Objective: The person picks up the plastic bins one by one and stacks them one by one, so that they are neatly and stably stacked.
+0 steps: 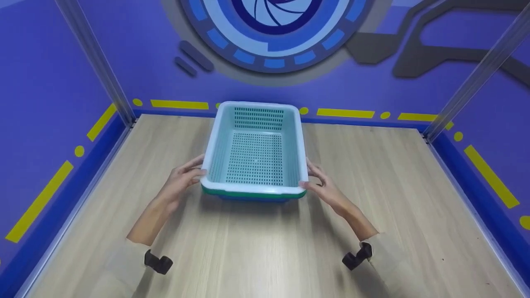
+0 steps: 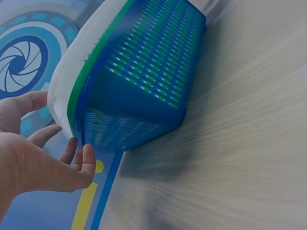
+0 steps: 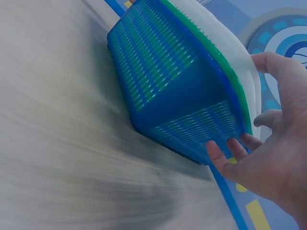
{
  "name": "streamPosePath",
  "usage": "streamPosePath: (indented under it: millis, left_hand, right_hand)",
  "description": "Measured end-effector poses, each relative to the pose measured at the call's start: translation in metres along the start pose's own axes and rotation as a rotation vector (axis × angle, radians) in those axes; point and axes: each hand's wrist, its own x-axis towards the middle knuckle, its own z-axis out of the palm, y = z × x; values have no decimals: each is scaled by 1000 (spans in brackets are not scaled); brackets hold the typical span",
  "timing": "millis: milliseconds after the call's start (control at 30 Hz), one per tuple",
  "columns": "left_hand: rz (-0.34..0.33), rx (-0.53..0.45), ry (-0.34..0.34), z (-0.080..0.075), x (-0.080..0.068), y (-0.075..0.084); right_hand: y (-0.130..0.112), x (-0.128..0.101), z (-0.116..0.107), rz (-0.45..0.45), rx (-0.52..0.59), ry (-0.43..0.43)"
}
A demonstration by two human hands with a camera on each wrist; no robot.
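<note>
Three plastic baskets with slotted walls are nested together on the table. The white basket [image 1: 254, 189] is innermost, and its perforated floor shows in the head view. Below its rim runs the green basket's edge [image 2: 76, 91], and the blue basket [image 2: 139, 100] forms the outside. My left hand [image 1: 181, 179] holds the stack at the near left side, thumb on the white rim and fingertips beneath the rims. On the near right side, my right hand [image 1: 327, 188] grips it in the same way, with its fingertips [image 3: 214, 151] against the blue basket's side.
The wood-grain table [image 1: 256, 248] extends around the stack. A blue-purple printed wall [image 1: 145, 78] stands close behind the baskets, with side walls to the left and right. Metal posts [image 1: 97, 62] mark the back corners. Black wrist cameras [image 1: 158, 263] sit at both sleeves.
</note>
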Motion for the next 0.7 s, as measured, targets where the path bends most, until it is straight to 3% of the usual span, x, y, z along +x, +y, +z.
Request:
streamPosePath:
  millis: [200,467,700]
  left_hand:
    - [-21,-4,-11,-3,-1,-8]
    - [-9,1,-33,-6,2,-14]
    - [-13,7,-62,-7,8,-16]
  right_hand:
    - [1,-1,3,8,20,-23]
    - [-23,-15,6,3,-4,-39]
    - [-4,-8,2,-50,-12,-45]
